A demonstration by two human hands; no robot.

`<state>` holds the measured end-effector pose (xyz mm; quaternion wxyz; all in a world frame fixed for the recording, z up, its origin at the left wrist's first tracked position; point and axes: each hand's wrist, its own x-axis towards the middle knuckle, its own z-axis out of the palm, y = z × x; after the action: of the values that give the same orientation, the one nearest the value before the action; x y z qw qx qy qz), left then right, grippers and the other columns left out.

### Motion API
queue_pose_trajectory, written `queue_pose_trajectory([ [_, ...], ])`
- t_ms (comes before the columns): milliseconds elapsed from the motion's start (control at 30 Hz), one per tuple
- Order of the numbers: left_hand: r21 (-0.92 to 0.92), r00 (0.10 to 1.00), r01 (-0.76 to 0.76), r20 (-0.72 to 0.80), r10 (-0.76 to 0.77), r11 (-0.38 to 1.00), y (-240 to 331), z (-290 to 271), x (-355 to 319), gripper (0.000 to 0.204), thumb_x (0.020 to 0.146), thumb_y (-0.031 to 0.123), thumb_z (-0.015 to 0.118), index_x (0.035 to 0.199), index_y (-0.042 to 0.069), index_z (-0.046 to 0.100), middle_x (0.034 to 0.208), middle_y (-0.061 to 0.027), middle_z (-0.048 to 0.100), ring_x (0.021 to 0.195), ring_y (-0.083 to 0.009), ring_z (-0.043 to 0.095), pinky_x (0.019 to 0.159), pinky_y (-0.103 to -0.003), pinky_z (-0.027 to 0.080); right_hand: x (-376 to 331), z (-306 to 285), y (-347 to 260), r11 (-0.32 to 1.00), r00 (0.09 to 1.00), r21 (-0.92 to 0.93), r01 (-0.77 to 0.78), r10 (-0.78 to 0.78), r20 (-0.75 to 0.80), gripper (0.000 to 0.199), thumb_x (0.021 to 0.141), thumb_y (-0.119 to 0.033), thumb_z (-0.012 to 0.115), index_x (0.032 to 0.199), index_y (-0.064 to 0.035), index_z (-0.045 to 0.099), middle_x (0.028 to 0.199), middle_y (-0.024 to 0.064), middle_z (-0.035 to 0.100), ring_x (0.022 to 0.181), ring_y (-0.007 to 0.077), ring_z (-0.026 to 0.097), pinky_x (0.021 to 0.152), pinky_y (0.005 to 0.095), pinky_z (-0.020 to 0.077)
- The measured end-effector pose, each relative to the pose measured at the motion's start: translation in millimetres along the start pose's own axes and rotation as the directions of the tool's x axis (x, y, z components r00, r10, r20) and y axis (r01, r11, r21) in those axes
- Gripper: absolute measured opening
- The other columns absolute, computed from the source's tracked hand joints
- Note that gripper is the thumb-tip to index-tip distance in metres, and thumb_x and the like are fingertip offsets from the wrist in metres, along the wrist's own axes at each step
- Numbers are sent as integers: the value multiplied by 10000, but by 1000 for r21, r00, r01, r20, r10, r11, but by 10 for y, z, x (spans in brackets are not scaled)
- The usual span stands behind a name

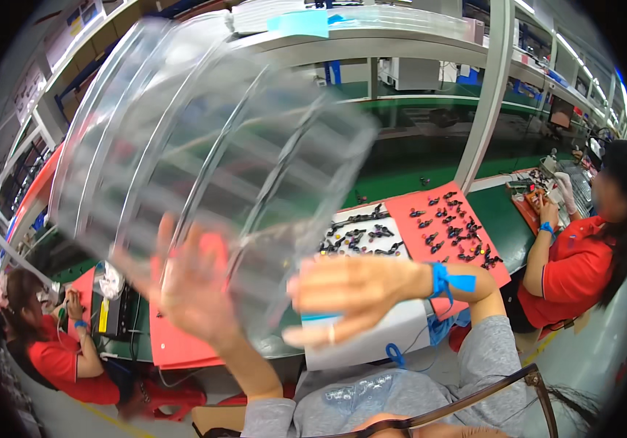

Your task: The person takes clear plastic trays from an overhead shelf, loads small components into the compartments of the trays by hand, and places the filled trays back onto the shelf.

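Note:
A large clear plastic compartment tray (pixel 215 157) is tilted up in the air at the left, smeared by motion. My left hand (pixel 200 292) is at its lower part, fingers spread and blurred against the plastic, bearing it up. My right hand (pixel 357 292) wears a ring and a blue wristband (pixel 448 281). Its fingers are stretched out beside the tray's lower right edge, with the thumb apart; nothing shows between them. Behind that hand, small black parts (pixel 379 232) with coloured tips lie on a white surface, and more black parts (pixel 463 232) lie on a salmon-red sheet (pixel 419 201).
Another red sheet (pixel 175 350) lies under the tray on the green bench (pixel 499 212). A metal post (pixel 485 102) rises behind it to a shelf (pixel 416 42). Co-workers in red sit at the right (pixel 583 255) and left (pixel 58 358). A black box (pixel 114 314) stands near the left one.

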<state>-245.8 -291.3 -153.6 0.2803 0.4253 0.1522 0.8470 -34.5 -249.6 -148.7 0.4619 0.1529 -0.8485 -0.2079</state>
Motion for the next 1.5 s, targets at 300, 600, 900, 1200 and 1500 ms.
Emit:
queue_pose_trajectory([
  [300,344,865,325,-485,-130,881,1548,-1812,-1408,954,751,78,599,1491,231,15,1165,-218,567,841,-326,664,571,-345,580,-1396,1720,754,646,539,-131,-752,718,441,211,743,-169,612,872,-2,615,858,152,617,793,341,631,645,427,534],
  [600,16,739,600,-393,-547,800,912,-2111,-1366,1013,751,24,569,1473,290,-89,1144,-293,568,823,-402,668,542,-413,598,-2056,2805,1379,574,292,-235,-785,677,676,259,779,-54,541,1005,-95,662,935,113,651,928,336,618,786,434,510],
  [900,-32,637,721,-365,-679,693,452,-1954,-1346,1015,716,-7,534,1480,280,-70,1127,-291,574,820,-380,674,561,-400,600,-910,1915,964,-218,48,431,-875,849,527,215,735,-164,756,758,23,653,633,76,644,576,71,605,543,213,493],
  [1200,62,614,762,-386,-688,645,216,-1605,-1341,1005,736,3,540,1480,265,-84,1087,-281,593,817,-366,675,578,-395,593,-1011,1721,521,240,210,11,-971,828,520,240,723,-174,775,735,10,622,588,41,586,545,77,573,496,220,458],
  [1500,8,584,780,-372,-722,626,219,-1686,-1420,1015,717,-6,527,1480,266,-85,1093,-286,591,830,-374,674,567,-405,594,-2343,1483,1273,28,-101,-625,-780,980,170,241,757,-189,679,969,-77,666,930,165,641,885,331,637,770,408,526],
])
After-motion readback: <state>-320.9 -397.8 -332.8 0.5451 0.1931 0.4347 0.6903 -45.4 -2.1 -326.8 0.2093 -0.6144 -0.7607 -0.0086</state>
